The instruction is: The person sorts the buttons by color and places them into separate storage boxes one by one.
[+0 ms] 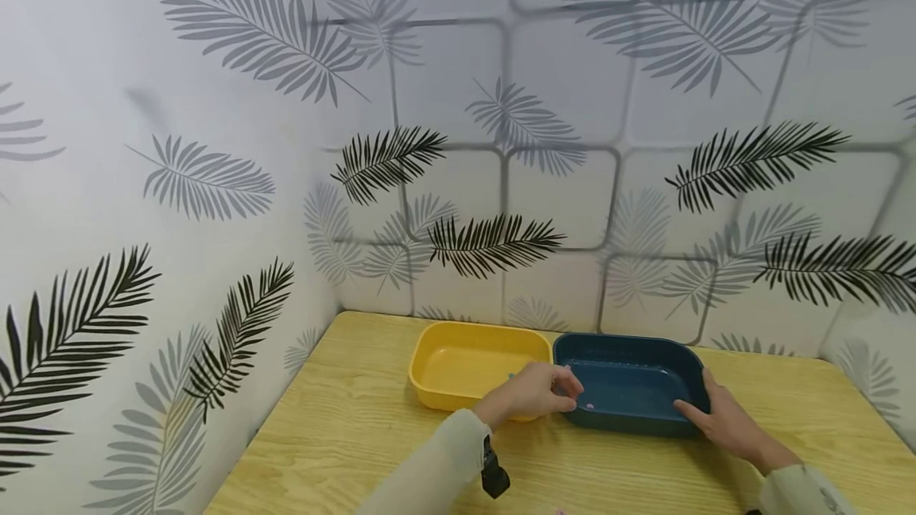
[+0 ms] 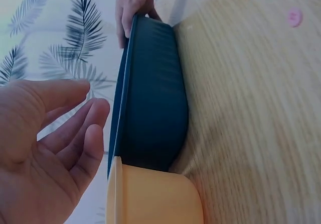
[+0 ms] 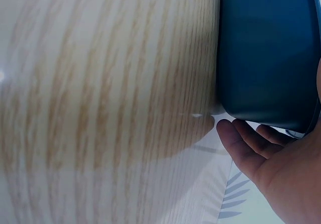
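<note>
A dark blue plastic basin [image 1: 630, 424] stands on the table, right beside a yellow basin [image 1: 447, 402]. My left hand [image 1: 540, 389] hovers over the rims where the two meet, fingers loosely bent. In the left wrist view a gap shows between thumb and fingers of the left hand [image 2: 60, 148], with nothing visible between them. Inside the blue basin, just right of those fingertips, is a small pink button-like piece [image 1: 590, 405]. My right hand [image 1: 723, 420] grips the blue basin's right end, thumb over the rim and fingers along the outer wall [image 3: 271, 58].
A small pink button [image 2: 295, 17] lies on the wooden table [image 1: 315, 435] in front of the basins. A tiny teal piece [image 1: 511, 376] shows in the yellow basin beside the left wrist. Behind the table rises a leaf-patterned wall [image 1: 458, 205].
</note>
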A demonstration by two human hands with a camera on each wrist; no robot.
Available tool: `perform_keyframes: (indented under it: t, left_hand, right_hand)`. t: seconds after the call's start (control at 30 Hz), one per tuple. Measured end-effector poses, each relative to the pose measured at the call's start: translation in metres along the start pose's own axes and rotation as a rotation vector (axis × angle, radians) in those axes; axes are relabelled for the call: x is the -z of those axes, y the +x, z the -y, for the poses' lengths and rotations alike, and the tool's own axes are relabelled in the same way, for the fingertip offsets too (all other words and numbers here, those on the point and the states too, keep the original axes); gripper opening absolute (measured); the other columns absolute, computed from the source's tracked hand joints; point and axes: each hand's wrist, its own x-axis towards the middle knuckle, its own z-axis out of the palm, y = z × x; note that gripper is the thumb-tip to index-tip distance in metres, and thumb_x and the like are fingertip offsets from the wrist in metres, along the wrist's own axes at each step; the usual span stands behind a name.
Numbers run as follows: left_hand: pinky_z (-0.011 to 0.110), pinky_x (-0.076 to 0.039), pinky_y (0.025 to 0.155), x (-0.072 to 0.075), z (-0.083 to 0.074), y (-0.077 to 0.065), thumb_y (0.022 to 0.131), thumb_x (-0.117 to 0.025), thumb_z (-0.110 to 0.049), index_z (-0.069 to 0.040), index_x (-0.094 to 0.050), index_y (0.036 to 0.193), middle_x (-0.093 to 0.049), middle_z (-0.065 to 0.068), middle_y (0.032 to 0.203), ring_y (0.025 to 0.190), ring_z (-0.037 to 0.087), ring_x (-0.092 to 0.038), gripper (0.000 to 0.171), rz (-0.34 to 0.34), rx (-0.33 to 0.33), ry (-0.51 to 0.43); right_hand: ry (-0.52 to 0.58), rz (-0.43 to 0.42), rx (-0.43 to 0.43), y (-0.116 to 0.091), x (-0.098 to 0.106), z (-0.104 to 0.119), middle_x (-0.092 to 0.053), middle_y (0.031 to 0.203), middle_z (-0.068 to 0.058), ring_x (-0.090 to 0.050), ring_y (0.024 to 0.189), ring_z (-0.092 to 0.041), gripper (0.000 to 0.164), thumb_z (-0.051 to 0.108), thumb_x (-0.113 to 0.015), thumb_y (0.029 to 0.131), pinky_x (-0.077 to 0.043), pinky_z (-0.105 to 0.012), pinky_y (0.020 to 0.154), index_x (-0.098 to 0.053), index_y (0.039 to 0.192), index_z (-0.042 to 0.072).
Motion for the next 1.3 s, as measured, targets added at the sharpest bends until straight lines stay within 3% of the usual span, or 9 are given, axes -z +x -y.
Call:
perform_keyframes:
  t: [0.27, 0.63, 1.1, 1.3]
  left_hand:
    - [0.012, -0.046, 0.070, -0.004, -0.001, -0.024, 0.092, -0.063, -0.010, -0.007, -0.070, 0.107, -0.067, -0.009, 0.092, 0.078, -0.006, -0.057, 0.017, 0.206, -0.151, 0.169]
    - [0.008, -0.044, 0.069, -0.024, 0.014, -0.046, 0.087, -0.067, -0.005, -0.007, -0.069, 0.105, -0.068, -0.007, 0.093, 0.077, -0.007, -0.056, 0.018, 0.416, -0.199, 0.308]
    - [0.004, -0.039, 0.068, -0.053, 0.016, -0.053, 0.092, -0.064, -0.015, -0.013, -0.070, 0.102, -0.062, -0.015, 0.083, 0.073, -0.011, -0.051, 0.012, 0.461, -0.268, 0.458]
    - [0.004, -0.040, 0.067, -0.059, 0.017, -0.050, 0.091, -0.065, -0.014, -0.015, -0.071, 0.100, -0.061, -0.016, 0.081, 0.072, -0.010, -0.050, 0.010, 0.469, -0.262, 0.461]
  right_hand:
    - [-0.007, 0.000, -0.001, 0.000, 0.000, 0.002, -0.003, 0.136, -0.052, -0.013, 0.122, -0.064, 0.101, 0.043, -0.053, 0.096, -0.023, -0.070, 0.094, 0.012, 0.137, -0.023]
    - [-0.004, 0.011, -0.006, 0.002, 0.002, 0.002, -0.002, 0.137, -0.052, -0.012, 0.123, -0.064, 0.102, 0.045, -0.052, 0.096, -0.022, -0.069, 0.095, 0.013, 0.136, -0.022]
    - [0.010, 0.005, -0.001, 0.000, 0.000, 0.002, -0.001, 0.137, -0.051, -0.011, 0.123, -0.064, 0.101, 0.043, -0.053, 0.096, -0.021, -0.070, 0.095, 0.013, 0.137, -0.022]
    - [0.015, -0.002, 0.002, -0.001, 0.000, 0.003, -0.002, 0.137, -0.051, -0.012, 0.123, -0.064, 0.101, 0.042, -0.053, 0.096, -0.021, -0.069, 0.095, 0.012, 0.137, -0.022]
